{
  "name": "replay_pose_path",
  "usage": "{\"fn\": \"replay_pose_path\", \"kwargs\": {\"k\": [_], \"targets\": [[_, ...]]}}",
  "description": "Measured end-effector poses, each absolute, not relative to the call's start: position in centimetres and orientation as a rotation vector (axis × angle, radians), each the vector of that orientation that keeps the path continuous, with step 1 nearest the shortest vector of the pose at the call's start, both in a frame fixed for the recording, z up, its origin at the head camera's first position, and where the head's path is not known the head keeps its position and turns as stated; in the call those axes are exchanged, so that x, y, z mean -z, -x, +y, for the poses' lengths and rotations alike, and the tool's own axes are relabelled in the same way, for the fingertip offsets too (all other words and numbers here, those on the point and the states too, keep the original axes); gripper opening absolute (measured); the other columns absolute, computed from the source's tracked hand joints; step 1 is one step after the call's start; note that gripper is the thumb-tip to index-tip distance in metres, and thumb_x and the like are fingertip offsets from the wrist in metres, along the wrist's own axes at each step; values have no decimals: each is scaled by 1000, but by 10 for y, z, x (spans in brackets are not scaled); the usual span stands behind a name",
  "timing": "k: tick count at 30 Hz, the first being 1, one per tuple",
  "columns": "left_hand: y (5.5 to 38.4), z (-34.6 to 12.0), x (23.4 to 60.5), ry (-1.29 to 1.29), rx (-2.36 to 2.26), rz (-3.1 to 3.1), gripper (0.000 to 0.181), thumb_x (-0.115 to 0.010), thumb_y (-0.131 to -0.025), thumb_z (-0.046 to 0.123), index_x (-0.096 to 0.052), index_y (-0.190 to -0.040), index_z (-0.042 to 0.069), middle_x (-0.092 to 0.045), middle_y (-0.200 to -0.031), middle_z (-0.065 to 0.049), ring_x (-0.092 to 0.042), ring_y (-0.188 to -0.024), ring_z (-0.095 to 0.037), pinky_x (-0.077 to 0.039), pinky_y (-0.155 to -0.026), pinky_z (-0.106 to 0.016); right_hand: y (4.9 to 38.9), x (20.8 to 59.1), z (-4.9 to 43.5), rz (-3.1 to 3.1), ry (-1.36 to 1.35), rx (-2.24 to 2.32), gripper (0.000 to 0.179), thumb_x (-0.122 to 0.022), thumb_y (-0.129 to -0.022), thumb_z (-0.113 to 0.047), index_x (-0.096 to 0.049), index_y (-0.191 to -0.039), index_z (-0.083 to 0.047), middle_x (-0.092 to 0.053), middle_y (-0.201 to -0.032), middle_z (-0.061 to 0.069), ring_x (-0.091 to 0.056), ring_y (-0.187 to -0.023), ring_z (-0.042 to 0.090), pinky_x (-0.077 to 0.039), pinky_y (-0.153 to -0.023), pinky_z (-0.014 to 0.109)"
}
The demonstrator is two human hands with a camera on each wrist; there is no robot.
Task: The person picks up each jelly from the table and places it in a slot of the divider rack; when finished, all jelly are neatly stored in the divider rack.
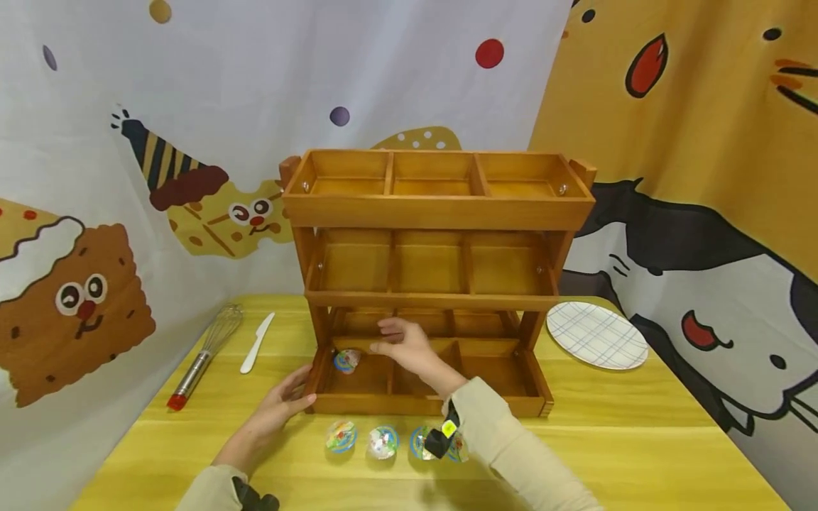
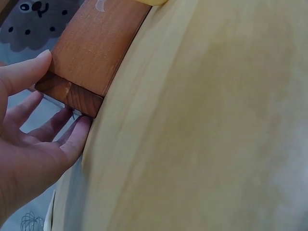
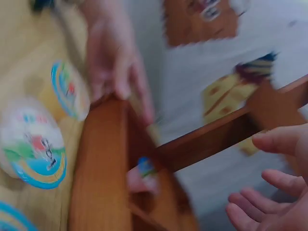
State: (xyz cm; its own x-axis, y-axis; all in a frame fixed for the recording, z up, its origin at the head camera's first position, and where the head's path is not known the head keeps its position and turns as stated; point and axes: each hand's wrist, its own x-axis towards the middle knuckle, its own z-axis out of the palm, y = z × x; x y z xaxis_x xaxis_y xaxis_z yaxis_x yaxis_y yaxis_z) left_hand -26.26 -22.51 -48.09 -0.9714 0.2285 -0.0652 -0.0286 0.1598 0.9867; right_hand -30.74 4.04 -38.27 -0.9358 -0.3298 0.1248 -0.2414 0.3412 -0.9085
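Note:
A three-tier wooden rack [image 1: 437, 213] stands on the table. My left hand [image 1: 271, 411] holds the bottom tier's front left corner; in the left wrist view its thumb and fingers lie on either side of the wooden edge [image 2: 91, 48]. One jelly cup [image 1: 347, 361] with a printed lid sits in the bottom tier's left compartment. Just right of that cup, my right hand [image 1: 415, 348] hovers with fingers apart and nothing between them. Several more jelly cups [image 1: 383, 443] line the table before the rack, partly hidden by the right wrist.
To the rack's left lie a whisk [image 1: 206, 355] with a red-tipped handle and a white plastic knife [image 1: 257, 343]. A white checked plate [image 1: 597, 335] lies at the right. Behind the yellow wood-grain table [image 1: 639, 440] hangs a cartoon-printed cloth [image 1: 415, 71].

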Motion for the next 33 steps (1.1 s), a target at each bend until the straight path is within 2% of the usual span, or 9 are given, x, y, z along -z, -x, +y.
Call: {"fn": "replay_pose_path", "kwargs": {"k": [6,11,17,24,27,33], "targets": [[253,-228,478,-166,-1921,2220,67,-58,-85,19,-21,-140,14,-20,-144,-19,-20,-130,-44,-26,-103,-55,265,378,96,2392,719,1722,38,-64,-81,-23,-54,-115,-9,-61,-109,16,-59,-97,18,-50,-82,27],[254,-221,479,-187,-1948,2203,66,-58,-85,17,-21,-140,12,-21,-144,-20,-22,-130,-43,-28,-103,-54,240,399,158,2412,854,1665,31,-60,-84,-20,-55,-111,-4,-61,-104,19,-60,-91,10,-51,-77,21],[258,-216,479,-198,-1957,2208,66,-58,-85,17,-22,-140,12,-20,-145,-19,-22,-130,-44,-27,-104,-54,228,431,225,2428,890,1637,33,-58,-85,-11,-51,-111,7,-60,-99,26,-62,-88,9,-51,-76,21],[261,-220,482,-184,-1961,2216,65,-58,-85,15,-24,-140,13,-22,-144,-19,-24,-129,-43,-30,-103,-51,216,456,260,2149,843,1653,45,-56,-84,-4,-39,-121,14,-50,-118,28,-55,-105,9,-48,-84,22],[261,-223,482,-170,-1963,2211,65,-59,-84,15,-24,-139,14,-23,-144,-18,-24,-130,-43,-29,-103,-52,212,466,262,2006,857,1687,50,-57,-82,0,-34,-124,16,-49,-122,21,-53,-107,7,-47,-88,22],[261,-224,479,-160,-1951,2199,67,-59,-84,18,-23,-140,14,-19,-145,-18,-17,-132,-44,-23,-104,-56,206,480,261,2000,791,1731,51,-60,-80,-1,-38,-124,12,-55,-119,-1,-55,-105,4,-47,-87,19]]}}
